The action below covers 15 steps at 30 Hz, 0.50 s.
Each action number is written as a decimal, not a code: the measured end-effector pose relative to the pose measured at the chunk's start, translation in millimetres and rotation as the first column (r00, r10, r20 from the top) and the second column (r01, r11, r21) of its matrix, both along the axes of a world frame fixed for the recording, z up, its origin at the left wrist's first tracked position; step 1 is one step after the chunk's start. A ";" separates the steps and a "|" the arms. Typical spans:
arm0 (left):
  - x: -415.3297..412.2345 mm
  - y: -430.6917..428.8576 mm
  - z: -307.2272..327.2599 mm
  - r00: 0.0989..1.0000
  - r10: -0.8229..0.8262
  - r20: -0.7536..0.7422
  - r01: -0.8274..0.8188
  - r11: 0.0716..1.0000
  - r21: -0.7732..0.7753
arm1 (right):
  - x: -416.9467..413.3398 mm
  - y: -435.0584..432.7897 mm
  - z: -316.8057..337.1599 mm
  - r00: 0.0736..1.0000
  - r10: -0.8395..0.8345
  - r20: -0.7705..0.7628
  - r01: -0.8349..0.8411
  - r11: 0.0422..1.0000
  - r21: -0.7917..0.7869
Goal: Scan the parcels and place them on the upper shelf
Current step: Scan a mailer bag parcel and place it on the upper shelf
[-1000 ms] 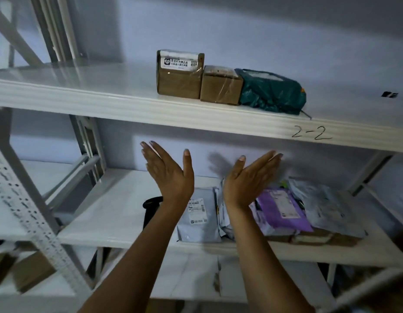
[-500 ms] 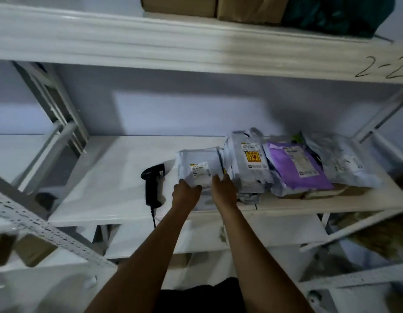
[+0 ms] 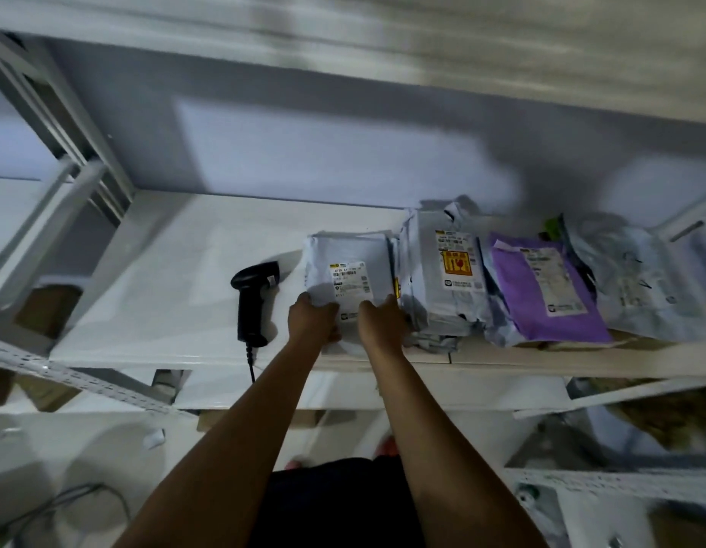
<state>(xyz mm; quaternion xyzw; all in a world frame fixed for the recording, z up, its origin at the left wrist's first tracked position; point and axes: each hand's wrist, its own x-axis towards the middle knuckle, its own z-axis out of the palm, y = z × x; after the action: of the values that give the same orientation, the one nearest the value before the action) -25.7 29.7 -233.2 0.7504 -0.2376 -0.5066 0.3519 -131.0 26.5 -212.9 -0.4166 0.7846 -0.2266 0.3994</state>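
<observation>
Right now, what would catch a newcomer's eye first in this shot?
The left hand and right hand grip the near edge of a grey parcel on the white shelf. A black scanner lies just left of it, and a purple parcel stands out in the pile to the right.

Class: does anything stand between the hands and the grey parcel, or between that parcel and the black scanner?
Nothing visible. Left hand and right hand grip the grey parcel; only bare shelf separates it from the scanner.
</observation>
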 end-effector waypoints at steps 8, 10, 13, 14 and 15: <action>6.5 -13.4 -11.1 0.988 0.091 -0.122 -0.078 0.991 0.104 | -1.7 -7.9 -4.7 0.986 -0.137 0.097 0.142 0.989 -0.043; 7.9 -13.4 -17.4 0.987 0.098 -0.127 -0.084 0.990 0.111 | -2.6 -8.6 -6.3 0.973 -0.189 0.130 0.197 0.979 -0.051; 5.9 -9.4 -21.2 0.991 0.090 -0.099 -0.081 0.993 0.088 | -2.2 -8.1 -6.7 0.964 -0.217 0.154 0.228 0.972 -0.057; 5.6 -9.5 -21.5 0.992 0.088 -0.095 -0.081 0.994 0.075 | -2.9 -8.2 -6.4 0.964 -0.217 0.151 0.227 0.972 -0.051; 6.0 -9.8 -19.4 0.990 0.092 -0.111 -0.086 0.994 0.061 | -3.6 -8.2 -6.7 0.966 -0.215 0.145 0.224 0.973 -0.048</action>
<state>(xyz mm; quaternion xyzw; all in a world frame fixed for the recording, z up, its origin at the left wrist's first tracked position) -19.7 19.9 -252.6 0.7398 -0.1691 -0.5389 0.3657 -134.6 18.3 -219.6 -0.3228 0.7885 -0.3232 0.4118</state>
